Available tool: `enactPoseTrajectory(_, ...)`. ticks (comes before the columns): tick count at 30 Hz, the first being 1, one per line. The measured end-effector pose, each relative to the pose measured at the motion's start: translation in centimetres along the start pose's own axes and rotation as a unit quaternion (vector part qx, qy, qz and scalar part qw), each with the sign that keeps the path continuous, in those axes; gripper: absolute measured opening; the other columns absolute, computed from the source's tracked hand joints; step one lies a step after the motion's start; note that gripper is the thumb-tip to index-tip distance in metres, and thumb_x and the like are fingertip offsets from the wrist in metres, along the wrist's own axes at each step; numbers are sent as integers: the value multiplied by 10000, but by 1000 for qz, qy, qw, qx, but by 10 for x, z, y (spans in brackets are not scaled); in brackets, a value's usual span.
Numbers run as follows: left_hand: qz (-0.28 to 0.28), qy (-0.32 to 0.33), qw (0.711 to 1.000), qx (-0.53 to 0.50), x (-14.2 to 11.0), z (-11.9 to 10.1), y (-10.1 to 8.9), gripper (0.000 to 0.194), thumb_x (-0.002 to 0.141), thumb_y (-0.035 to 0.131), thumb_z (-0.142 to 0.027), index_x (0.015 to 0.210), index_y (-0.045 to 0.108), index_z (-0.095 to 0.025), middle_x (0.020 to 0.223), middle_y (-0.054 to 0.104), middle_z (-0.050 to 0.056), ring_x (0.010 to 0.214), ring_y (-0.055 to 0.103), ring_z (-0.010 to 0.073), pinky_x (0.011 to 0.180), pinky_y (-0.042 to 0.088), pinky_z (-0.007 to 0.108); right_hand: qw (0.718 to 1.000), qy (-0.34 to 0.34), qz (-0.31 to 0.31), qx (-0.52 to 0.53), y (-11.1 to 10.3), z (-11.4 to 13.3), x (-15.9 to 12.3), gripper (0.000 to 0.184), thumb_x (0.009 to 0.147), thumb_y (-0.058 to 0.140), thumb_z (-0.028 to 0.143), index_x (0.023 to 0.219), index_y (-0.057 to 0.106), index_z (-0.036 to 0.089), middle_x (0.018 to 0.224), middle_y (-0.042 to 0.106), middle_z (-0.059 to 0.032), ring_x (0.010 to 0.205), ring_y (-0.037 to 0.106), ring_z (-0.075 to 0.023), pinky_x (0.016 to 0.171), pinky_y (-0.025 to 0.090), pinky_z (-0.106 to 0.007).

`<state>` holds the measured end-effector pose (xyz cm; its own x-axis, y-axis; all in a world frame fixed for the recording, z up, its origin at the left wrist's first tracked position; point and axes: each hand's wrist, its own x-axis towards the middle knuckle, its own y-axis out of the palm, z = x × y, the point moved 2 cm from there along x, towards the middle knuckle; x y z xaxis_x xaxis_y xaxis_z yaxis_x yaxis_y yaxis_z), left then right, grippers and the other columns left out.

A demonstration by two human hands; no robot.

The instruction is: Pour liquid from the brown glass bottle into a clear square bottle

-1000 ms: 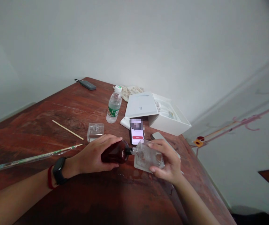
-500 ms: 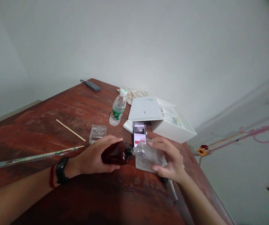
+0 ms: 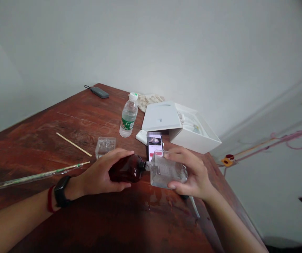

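Note:
My left hand (image 3: 100, 172) wraps round a dark reddish-brown bottle (image 3: 130, 169), held on its side with its black neck pointing right. A clear square glass bottle (image 3: 168, 171) lies sideways in my right hand (image 3: 193, 174), its neck pointing left. The two necks meet mouth to mouth, or nearly so; the exact contact is too small to make out. Both bottles are held above the wooden table (image 3: 145, 228). Just behind the glass bottle is a phone (image 3: 155, 142) with a lit screen, partly covered by it.
Behind stand a water bottle (image 3: 128, 116) and an open white box (image 3: 195, 138), with a cloth (image 3: 151, 100) near the wall. To the left are a clear plastic box (image 3: 105, 146), a wooden stick (image 3: 73, 144), a wrapped stick (image 3: 35, 177) and a grey device (image 3: 99, 92). Wet spots (image 3: 153, 198) mark the table.
The view has shifted slightly, so most things sit a little higher and further left. Both hands keep their grip, and the bottles stay neck to neck, the glass one turned slightly.

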<state>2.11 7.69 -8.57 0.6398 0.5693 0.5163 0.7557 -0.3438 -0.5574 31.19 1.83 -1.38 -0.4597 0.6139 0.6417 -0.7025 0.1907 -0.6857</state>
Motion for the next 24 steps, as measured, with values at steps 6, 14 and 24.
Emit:
enactPoseTrajectory(6, 0, -10, 1000, 24, -1, 1, -1, 810, 848, 866, -335, 1533, 434, -302, 1457, 604, 107, 1308, 627, 325, 1126, 528, 460, 1000, 5, 0, 25, 1, -2, 0, 534, 888, 801, 562, 1334, 697, 287, 1147, 761, -97, 1025, 742, -290, 837, 637, -449)
enactPoseTrajectory(14, -3, 6, 1000, 9, 2, 0, 0, 795, 852, 863, -308, 1532, 451, -289, 1406, 623, 112, 1256, 652, 307, 1075, 564, 436, 999, -9, -5, 42, 2, -3, -1, 577, 895, 784, 608, 1328, 687, 240, 1137, 718, -106, 1013, 718, -252, 842, 601, -396)
enactPoseTrajectory(24, -12, 4, 998, 62, -1, 4, 0, 814, 829, 868, -351, 1537, 478, -261, 1409, 635, 137, 1268, 657, 331, 1101, 560, 496, 1000, -12, 0, 12, 1, 1, -1, 545, 915, 777, 583, 1279, 686, 188, 1130, 709, -117, 995, 702, -230, 833, 574, -333)
